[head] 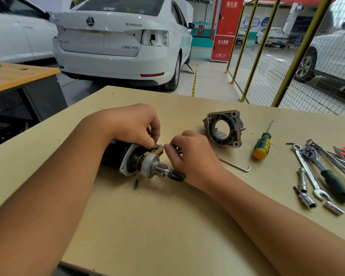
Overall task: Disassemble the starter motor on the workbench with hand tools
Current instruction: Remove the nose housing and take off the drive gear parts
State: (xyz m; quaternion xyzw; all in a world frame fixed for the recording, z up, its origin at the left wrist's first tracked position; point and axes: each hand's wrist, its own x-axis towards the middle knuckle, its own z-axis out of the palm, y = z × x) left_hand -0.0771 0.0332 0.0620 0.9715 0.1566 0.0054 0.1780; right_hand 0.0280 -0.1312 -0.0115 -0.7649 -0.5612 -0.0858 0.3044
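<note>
Head view: my left hand and right hand, grips pinched narrow on the shift-fork pin at the starter motor's one o'clock, steadying it for extraction.

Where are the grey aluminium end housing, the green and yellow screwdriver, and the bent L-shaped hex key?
Grey aluminium end housing [224, 129]: head view, on its round flange face.
Green and yellow screwdriver [262, 146]: head view, on the handle.
Bent L-shaped hex key [235, 165]: head view, on the long shank.
</note>
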